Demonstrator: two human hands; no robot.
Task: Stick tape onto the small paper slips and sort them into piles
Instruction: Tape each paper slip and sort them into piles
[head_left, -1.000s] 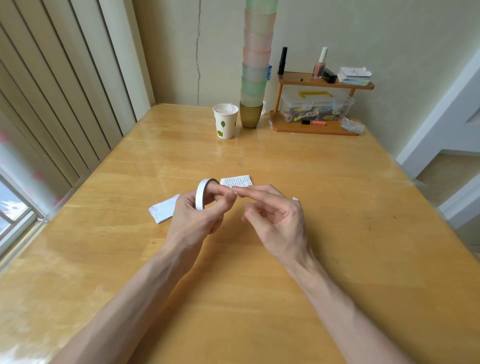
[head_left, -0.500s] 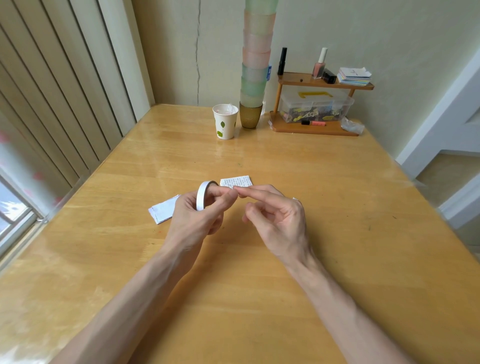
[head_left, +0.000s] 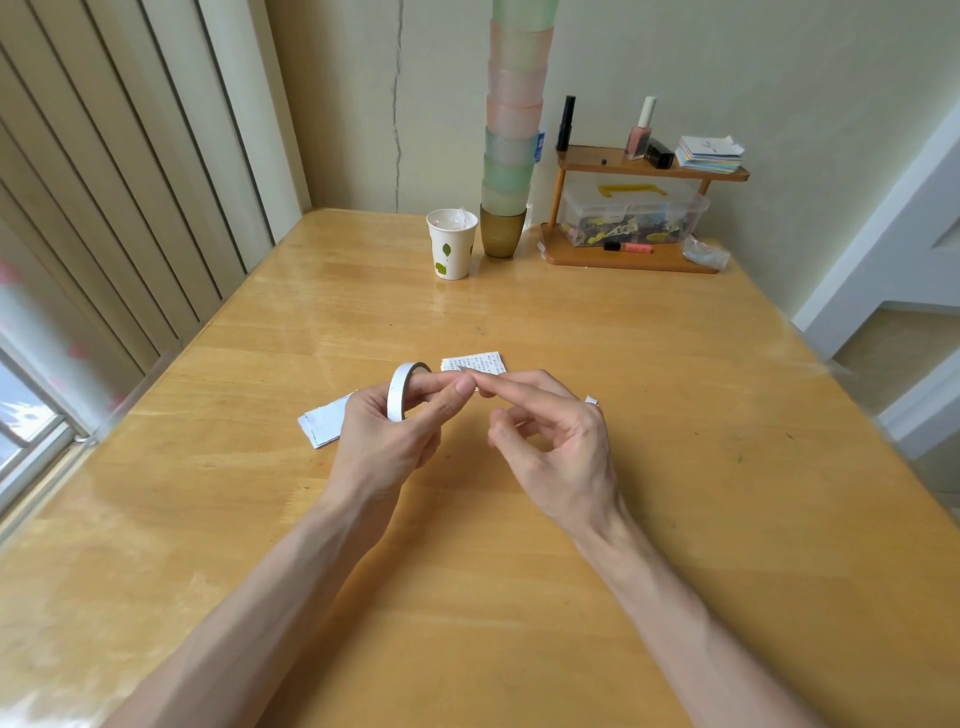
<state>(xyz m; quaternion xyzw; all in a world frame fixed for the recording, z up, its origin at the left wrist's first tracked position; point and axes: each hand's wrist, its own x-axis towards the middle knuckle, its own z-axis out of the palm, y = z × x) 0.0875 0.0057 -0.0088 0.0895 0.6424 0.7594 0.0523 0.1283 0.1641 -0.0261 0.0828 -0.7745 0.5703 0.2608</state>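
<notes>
Fingers (head_left: 436, 382) of the left hand (head_left: 379, 441) grip the light tape roll (head_left: 397, 395); the right hand (head_left: 561, 447), at three o'clock, probably teases its sticky end, pinch unclear.

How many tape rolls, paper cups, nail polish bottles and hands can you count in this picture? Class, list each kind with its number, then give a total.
Tape roll: 1
Paper cup: 1
Nail polish bottle: 1
Hands: 2, the left hand and the right hand
Total: 5
</notes>
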